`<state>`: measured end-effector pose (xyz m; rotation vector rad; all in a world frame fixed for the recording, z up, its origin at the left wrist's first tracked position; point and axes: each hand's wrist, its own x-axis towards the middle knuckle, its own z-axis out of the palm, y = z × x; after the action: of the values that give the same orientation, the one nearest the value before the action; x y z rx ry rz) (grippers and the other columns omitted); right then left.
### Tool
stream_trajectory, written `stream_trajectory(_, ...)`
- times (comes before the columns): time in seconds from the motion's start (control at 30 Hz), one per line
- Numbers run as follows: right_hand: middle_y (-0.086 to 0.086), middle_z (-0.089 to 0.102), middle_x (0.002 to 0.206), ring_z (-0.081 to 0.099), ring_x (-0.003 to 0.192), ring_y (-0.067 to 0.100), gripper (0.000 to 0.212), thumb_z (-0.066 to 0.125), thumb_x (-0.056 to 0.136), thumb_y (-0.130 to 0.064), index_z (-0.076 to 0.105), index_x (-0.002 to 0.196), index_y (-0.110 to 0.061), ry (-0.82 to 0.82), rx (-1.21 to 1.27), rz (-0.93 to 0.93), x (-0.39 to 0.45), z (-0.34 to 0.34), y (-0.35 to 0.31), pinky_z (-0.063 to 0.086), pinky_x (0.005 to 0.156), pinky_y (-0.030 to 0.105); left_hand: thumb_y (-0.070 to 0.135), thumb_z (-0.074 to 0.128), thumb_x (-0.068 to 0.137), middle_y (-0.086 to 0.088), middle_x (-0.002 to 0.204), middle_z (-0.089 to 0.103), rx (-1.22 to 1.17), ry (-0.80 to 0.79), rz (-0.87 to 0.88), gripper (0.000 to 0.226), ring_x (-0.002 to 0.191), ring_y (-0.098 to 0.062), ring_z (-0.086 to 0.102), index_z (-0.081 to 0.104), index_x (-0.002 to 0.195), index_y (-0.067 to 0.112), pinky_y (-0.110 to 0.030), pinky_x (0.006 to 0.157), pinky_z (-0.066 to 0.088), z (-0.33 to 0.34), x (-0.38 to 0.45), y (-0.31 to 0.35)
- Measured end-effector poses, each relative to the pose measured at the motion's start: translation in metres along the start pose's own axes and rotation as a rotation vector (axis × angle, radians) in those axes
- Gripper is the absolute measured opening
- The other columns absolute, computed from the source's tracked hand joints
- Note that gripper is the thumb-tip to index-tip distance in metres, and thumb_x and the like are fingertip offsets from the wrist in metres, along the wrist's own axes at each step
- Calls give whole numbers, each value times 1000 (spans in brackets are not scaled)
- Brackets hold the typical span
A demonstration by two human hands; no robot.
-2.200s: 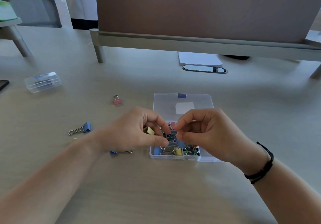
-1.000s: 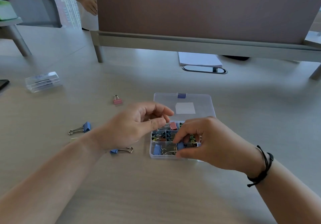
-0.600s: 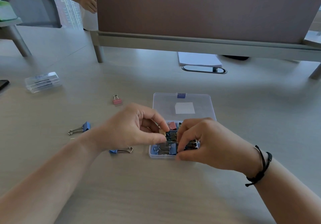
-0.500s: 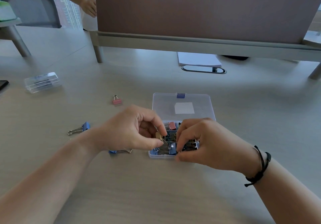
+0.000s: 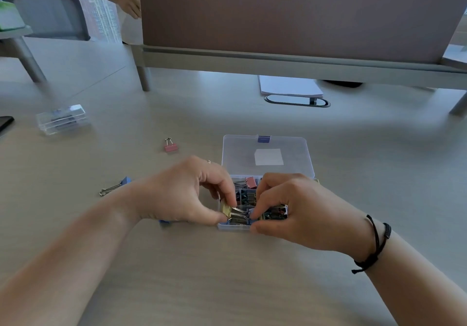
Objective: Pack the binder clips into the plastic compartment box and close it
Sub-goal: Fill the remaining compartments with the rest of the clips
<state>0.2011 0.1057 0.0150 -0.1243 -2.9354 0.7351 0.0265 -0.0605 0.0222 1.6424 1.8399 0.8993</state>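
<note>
A yellow binder clip is pinched by the left hand at the near-left corner of the open compartment box on the table. The box's near edge is gripped by the curled right hand, whose fingers hide the right compartments. A blue clip is mostly hidden beneath the left hand.

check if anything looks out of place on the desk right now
Yes: three binder clips lie loose on the table outside the compartment box: a pink clip, a blue clip, and another blue one half hidden under the left hand. The box lid lies open.
</note>
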Motion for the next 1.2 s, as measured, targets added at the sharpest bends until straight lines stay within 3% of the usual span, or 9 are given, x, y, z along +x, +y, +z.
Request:
stream_trajectory(0.17,-19,59,94,57,87,0,13,76,79,-42,76,85,-31,3,5,-13,1,0,0,45,73,16,8,84,72,7,93,72,46,-31,-6,22,96,-18,66,76,82,25,-38,87,51,0,1,-1)
stream_trajectory(0.33,-19,60,93,57,86,1,14,75,79,-45,74,86,-33,18,36,-3,1,-1,1,42,70,12,16,86,74,11,93,73,82,-41,-6,10,95,-11,67,80,77,23,-29,86,51,-1,2,-3)
stream_trajectory(0.47,-21,57,97,52,91,-10,20,72,81,-48,74,97,-37,-8,-4,-12,0,0,2,35,72,6,20,84,78,16,94,73,94,-64,-8,6,97,-6,68,81,80,25,-21,87,49,-1,3,-5)
stream_trajectory(0.77,-19,53,95,52,85,2,18,68,83,-51,70,94,-37,-1,-104,-37,0,2,-2,41,70,16,16,82,80,10,94,73,78,-60,7,10,95,-10,67,82,87,24,-21,84,51,1,5,-7)
stream_trajectory(1.1,-21,54,91,52,82,-3,12,71,83,-44,74,84,-32,31,-51,-15,2,2,1,36,65,10,23,77,86,16,95,66,107,-110,-20,11,92,-12,64,81,93,30,-28,80,52,3,5,-11)
stream_trajectory(1.2,-24,53,89,49,86,-15,9,71,85,-39,73,82,-30,27,-64,-16,2,3,0,35,68,6,23,77,86,17,95,65,114,-111,-24,10,90,-10,64,81,93,30,-29,80,52,4,5,-10)
